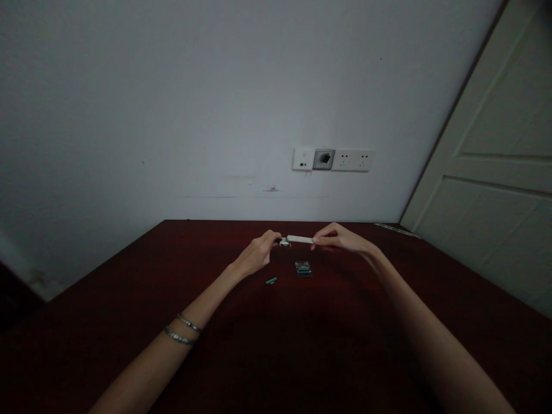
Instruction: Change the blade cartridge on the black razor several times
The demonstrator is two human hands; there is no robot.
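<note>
My left hand [259,253] and my right hand [340,237] are held out over a dark red table [129,322], both closed in a pinch. Between them runs a small white handled tool [299,239], perhaps a razor. The right fingers grip its white handle end. The left fingers pinch its metal head end [284,242]. Below the hands a small clear pack with teal pieces [303,268] lies on the table. A tiny teal piece [271,280] lies to its left. Two bangles [183,329] sit on my left forearm.
A grey wall rises behind the table, with a row of white sockets [332,159] above the table's far edge. A pale panelled door [495,155] stands at the right. The room is dim.
</note>
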